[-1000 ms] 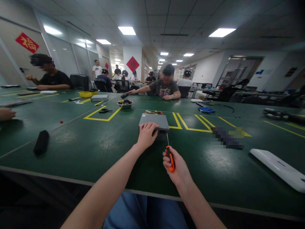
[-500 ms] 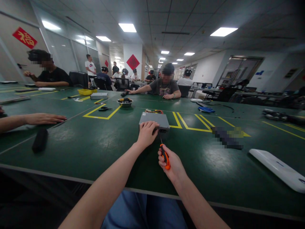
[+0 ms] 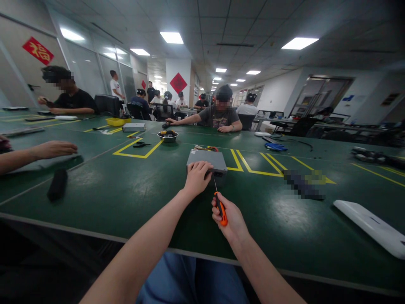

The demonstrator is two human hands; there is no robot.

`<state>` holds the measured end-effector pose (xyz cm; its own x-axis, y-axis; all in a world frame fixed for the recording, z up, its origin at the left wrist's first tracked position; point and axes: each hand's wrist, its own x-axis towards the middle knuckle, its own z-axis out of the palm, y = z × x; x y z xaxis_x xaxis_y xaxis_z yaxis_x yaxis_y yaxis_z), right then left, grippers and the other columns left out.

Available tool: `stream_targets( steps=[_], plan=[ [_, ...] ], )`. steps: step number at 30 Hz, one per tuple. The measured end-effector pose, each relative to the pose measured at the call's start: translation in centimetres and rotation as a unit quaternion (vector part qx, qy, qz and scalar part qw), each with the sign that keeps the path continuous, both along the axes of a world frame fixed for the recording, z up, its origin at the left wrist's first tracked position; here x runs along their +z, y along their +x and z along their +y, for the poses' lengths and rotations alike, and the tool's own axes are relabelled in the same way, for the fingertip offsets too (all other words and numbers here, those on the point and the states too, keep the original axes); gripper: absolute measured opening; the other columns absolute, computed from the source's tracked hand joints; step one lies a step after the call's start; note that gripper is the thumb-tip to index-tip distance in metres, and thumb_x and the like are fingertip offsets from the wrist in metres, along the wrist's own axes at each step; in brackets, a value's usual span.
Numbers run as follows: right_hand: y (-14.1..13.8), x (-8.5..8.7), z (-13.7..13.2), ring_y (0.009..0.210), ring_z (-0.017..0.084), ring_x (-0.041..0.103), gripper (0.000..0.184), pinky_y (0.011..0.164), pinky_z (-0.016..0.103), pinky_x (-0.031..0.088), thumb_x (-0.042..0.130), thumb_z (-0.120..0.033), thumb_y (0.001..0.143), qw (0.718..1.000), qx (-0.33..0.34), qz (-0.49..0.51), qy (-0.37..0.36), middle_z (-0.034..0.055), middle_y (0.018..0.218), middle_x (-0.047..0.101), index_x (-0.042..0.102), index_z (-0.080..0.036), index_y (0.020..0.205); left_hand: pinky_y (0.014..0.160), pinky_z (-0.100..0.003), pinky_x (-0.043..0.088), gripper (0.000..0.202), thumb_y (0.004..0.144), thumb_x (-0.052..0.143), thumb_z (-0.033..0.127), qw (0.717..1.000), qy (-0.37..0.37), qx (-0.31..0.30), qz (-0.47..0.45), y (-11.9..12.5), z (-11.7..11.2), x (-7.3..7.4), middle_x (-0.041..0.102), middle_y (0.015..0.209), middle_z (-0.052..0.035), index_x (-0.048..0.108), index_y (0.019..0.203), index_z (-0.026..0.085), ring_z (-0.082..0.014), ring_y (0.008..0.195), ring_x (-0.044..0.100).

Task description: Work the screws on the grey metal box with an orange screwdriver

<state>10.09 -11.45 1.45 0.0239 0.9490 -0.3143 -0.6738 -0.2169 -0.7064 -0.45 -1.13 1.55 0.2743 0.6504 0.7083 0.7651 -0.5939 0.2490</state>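
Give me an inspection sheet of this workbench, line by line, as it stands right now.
Surface: green workbench marked with yellow tape lines.
Job's things: grey metal box on the bench; orange-handled screwdriver, its shaft pointing toward the box.
Clutter: steel bowl of small parts, black pouch, white panel.
Hands: left hand on the box; right hand gripping the screwdriver.
Cables: coloured wires behind the box; black cable farther right.
Surroundings: co-workers at the bench, one opposite in a grey T-shirt; red wall signs.
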Motion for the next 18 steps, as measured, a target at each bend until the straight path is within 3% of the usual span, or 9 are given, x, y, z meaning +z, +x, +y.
stream_targets(
  steps=[8,13,18],
  plan=[
    [0.0,0.3,0.0,0.034,0.003,0.039,0.015,0.027,0.010,0.026,0.054,-0.017,0.082,1.000,-0.010,0.014,-0.018,-0.0021,0.054,0.051,0.050,-0.014,0.068,0.091,-0.037,0.029,0.022,0.082,0.049,0.021,1.000,0.010,-0.006,-0.002,0.0,0.1,-0.2,0.059,0.110,-0.0003,0.054,0.103,0.026,-0.0185,0.105,0.049],
    [-0.9,1.4,0.0,0.035,0.001,0.037,0.016,0.028,0.009,0.026,0.048,-0.011,0.084,0.998,-0.023,0.047,-0.035,-0.0032,0.054,0.048,0.048,-0.013,0.068,0.092,-0.037,0.029,0.022,0.082,0.049,0.021,1.000,0.011,-0.002,0.000,0.0,0.2,-0.3,0.058,0.112,-0.0007,0.054,0.103,0.026,-0.0187,0.107,0.048],
    [-1.5,1.6,-0.3,0.040,0.002,0.044,0.015,0.033,0.009,0.034,0.046,-0.015,0.087,0.996,-0.028,0.070,-0.049,-0.0012,0.059,0.051,0.051,-0.012,0.074,0.093,-0.037,0.029,0.020,0.083,0.049,0.021,1.000,0.012,0.003,0.003,0.0,0.0,-0.1,0.058,0.113,-0.0005,0.055,0.102,0.026,-0.0179,0.107,0.048]
  ],
)
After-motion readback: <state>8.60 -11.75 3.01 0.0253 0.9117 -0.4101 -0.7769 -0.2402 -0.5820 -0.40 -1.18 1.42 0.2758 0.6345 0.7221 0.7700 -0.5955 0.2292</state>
